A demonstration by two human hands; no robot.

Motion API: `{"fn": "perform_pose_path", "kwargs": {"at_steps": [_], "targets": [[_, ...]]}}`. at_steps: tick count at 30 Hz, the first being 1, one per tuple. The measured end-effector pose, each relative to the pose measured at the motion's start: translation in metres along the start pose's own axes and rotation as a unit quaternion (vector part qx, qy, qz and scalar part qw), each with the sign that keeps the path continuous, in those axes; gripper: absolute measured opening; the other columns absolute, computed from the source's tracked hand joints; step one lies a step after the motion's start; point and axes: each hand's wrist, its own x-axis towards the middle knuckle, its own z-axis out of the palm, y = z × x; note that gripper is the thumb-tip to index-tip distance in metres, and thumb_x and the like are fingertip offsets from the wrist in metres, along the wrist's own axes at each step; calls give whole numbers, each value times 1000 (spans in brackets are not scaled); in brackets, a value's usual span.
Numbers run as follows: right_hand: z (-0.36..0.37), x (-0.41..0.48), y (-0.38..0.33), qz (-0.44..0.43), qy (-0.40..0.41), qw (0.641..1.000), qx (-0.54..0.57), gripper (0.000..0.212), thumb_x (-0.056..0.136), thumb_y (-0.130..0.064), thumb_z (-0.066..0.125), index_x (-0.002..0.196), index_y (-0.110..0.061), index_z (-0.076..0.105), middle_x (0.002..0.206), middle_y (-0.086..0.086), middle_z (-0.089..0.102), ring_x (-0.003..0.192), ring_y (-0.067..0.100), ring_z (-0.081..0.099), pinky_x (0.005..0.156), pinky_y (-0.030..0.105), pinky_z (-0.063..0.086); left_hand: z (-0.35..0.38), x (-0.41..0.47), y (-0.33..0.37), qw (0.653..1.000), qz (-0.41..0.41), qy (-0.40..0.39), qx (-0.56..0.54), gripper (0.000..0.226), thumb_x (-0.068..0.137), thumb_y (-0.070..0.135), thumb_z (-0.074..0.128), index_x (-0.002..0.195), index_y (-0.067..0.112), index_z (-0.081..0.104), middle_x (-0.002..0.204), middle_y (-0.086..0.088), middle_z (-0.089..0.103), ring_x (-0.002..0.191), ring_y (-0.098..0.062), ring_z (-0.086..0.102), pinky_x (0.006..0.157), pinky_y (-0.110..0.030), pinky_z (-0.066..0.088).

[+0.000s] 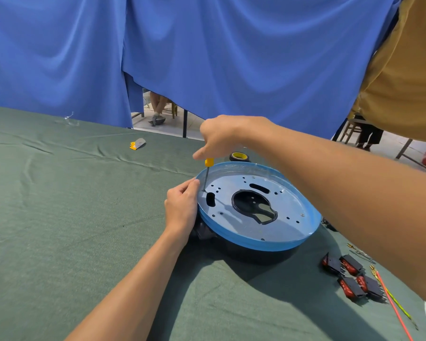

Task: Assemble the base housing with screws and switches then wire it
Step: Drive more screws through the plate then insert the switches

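The round base housing (284,232) lies on the table, a shiny metal plate with a blue film rim over a black body. My right hand (221,136) grips a yellow-handled screwdriver (207,171) held upright, its tip on a screw (203,190) near the plate's left edge. My left hand (181,207) holds the housing's left rim, thumb and fingers curled at the edge beside the screwdriver shaft. Several black and red rocker switches (352,279) lie to the right, with red and yellow-green wires (391,301) beside them.
A green cloth (71,217) covers the table. A roll of black tape (239,157) sits behind the housing, a small orange and grey object (137,143) farther left. Blue curtains hang behind the table; a person's legs show beyond them.
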Motion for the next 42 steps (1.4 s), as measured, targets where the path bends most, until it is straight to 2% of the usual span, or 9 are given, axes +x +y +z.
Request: {"fn": "perform_pose_path", "kwargs": {"at_steps": [3,9,13,18,23,27,31,36,42], "targets": [[-8,-1,0,-18,-49,998,-18,30,91,-37,57,74,-13,49,64,2,51,53,20,44,49,26,35,0,0,0,1000,6,1,1,28,75,41,56,57,26,71,63,4,67,67,-20,59,66,-41,48],[9,1,-1,-7,67,998,8,35,96,-25,48,65,-14,37,69,4,40,65,24,43,52,29,32,0,0,1,1000,1,-3,0,26,75,42,57,62,27,73,68,0,70,72,-23,63,72,-49,53],[0,-4,-1,12,-9,1000,-20,40,96,-49,47,73,-16,42,73,-2,45,63,16,45,52,29,30,0,1,-1,1000,4,0,1,26,75,43,57,65,28,75,71,0,72,75,-26,66,76,-50,54],[-6,-7,0,-45,-14,998,-50,41,93,-33,59,62,-15,39,60,0,42,55,18,39,49,29,30,0,2,-3,1000,6,3,-5,25,75,42,58,62,26,72,68,3,70,70,-20,61,70,-46,51],[1,-2,-1,-24,15,999,-38,37,100,-27,45,66,-13,43,66,1,45,62,19,45,49,28,32,0,3,-4,1000,9,0,-3,26,75,41,57,58,27,71,66,5,68,69,-20,59,68,-42,49],[-9,-5,0,-25,-66,996,-53,44,96,-45,50,69,-11,49,63,2,48,53,20,41,47,27,32,-1,3,-4,1000,10,-4,-3,27,76,40,57,56,26,69,65,5,66,70,-21,58,70,-41,47],[-9,-2,1,-55,-25,996,-65,29,92,-34,63,76,-11,55,76,5,60,71,26,55,55,29,41,-1,3,-4,1000,15,-8,0,29,77,40,56,56,25,69,63,5,66,67,-20,58,66,-41,47],[5,3,2,-26,46,999,-1,39,98,-30,49,64,-13,40,64,5,47,64,24,47,53,29,35,0,3,-4,1000,16,-8,-1,28,76,40,56,58,25,70,62,5,67,66,-19,59,65,-40,48],[-10,-1,7,2,-71,997,-17,38,94,-35,53,64,-13,47,37,-3,45,38,17,37,44,20,32,-1,2,-3,1000,10,-3,-4,28,76,40,57,67,20,73,70,1,69,73,-22,62,73,-45,52]]}}
